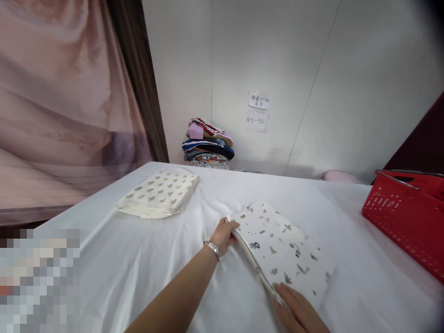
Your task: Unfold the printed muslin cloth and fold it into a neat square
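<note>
A folded white cloth with small dark prints (pixel 280 245) lies on the white-covered table (pixel 138 273) in front of me. My left hand (pixel 225 235), with a watch on its wrist, curls its fingers round the cloth's far left corner. My right hand (pixel 298 311) rests flat on the cloth's near edge, fingers stretched out. A second folded cloth, cream with green prints (pixel 158 194), lies apart at the back left of the table.
A red plastic basket (pixel 405 222) stands at the right edge. A stack of folded coloured clothes (pixel 208 143) sits against the white wall, below two paper notes (pixel 258 111). A pink curtain (pixel 58 101) hangs at left. A pink item (pixel 338 176) lies by the wall.
</note>
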{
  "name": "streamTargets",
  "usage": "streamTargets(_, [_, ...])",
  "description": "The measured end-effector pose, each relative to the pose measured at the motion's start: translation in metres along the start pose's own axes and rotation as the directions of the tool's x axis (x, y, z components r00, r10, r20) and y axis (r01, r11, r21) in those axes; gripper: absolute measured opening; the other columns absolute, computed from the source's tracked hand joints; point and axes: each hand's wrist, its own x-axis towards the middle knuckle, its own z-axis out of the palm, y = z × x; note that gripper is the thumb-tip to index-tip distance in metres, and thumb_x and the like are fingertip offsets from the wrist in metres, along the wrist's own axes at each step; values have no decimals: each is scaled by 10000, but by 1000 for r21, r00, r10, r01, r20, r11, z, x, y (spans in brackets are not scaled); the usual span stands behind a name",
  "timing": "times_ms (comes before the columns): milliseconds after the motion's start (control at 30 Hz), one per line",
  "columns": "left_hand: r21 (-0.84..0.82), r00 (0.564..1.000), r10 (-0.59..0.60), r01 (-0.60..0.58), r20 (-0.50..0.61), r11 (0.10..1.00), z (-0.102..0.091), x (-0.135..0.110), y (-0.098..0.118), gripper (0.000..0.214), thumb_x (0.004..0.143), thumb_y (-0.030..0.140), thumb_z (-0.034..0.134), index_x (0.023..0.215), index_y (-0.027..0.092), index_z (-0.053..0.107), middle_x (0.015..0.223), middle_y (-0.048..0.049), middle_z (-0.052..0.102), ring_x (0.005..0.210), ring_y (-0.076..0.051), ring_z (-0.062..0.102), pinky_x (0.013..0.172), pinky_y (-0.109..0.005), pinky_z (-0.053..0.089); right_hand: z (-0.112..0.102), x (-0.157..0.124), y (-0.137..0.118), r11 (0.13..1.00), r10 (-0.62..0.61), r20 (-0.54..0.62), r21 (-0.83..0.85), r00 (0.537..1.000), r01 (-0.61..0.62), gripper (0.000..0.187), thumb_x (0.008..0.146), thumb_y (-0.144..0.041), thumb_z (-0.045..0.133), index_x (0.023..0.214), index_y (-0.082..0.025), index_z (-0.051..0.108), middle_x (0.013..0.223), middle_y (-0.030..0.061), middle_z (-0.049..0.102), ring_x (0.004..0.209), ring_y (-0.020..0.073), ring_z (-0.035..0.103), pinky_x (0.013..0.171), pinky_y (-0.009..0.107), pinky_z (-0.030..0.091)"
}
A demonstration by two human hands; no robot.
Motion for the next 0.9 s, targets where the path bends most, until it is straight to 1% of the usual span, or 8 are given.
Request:
streamTargets(167, [6,997,80,-80,21,997,-18,-28,2,526,674,140,639,1146,213,419,834,-41,619,636,-152,613,624,-326,534,-22,-3,-1,999,10,23,-48,1000,-9,712,719,-40,393,1391,-266,331,1267,82,536,1127,236,531,849,391,481])
streamTargets(400, [135,988,150,-143,-47,981,-17,-38,0,542,688,154,627,1195,177,436,914,-78,598,648,-145,604,578,-313,547,-33,-10,2,984,149,103,80,983,-157,558,774,-39,406,1263,-288,506,1258,80,542,1093,218,531,861,373,476])
streamTargets(500, [269,942,322,-286,-99,920,-13,-51,4,614,671,172,641,1251,205,438,1065,-94,554,690,-128,592,535,-254,540,-54,-5,16,964,137,90,217,986,-154,519,819,-70,402,1285,-284,482,1251,65,546,1103,184,532,866,305,491])
streamTargets(633, [437,832,554,-484,-40,758,-9,-91,31,594,679,220,633,1254,236,486,1126,-77,556,570,-56,530,463,-184,501,-108,16,41,894,159,129,402,979,-198,474,847,-115,430,1290,-278,477,1332,59,469,1175,183,484,925,299,467])
streamTargets(733, [527,688,722,-641,74,558,-5,-126,67,453,680,260,628,1132,242,603,1291,-63,480,565,-49,527,402,-154,456,-146,35,60,774,274,110,565,955,-287,385,838,-188,503,1201,-299,566,1285,49,517,1123,200,532,901,304,487])
streamTargets(767, [550,666,737,-661,115,511,-3,-134,79,400,679,270,627,1077,227,638,1279,-58,497,591,-65,547,406,-153,458,-154,42,66,711,329,115,624,937,-326,348,824,-231,540,1159,-302,601,1254,49,545,1104,213,546,891,311,494])
streamTargets(833, [607,692,704,-631,159,483,1,-139,102,309,674,277,625,962,184,687,1111,-56,607,592,-86,568,427,-160,469,-159,52,80,547,454,172,720,874,-426,311,771,-324,619,1080,-303,654,1201,54,586,1076,248,561,869,331,506])
streamTargets(900, [672,772,617,-539,153,508,4,-129,118,254,669,268,625,882,150,697,842,-41,659,525,-94,565,442,-182,476,-152,63,96,351,546,300,766,782,-539,351,703,-390,682,1039,-290,677,1164,62,611,1047,279,570,844,356,512])
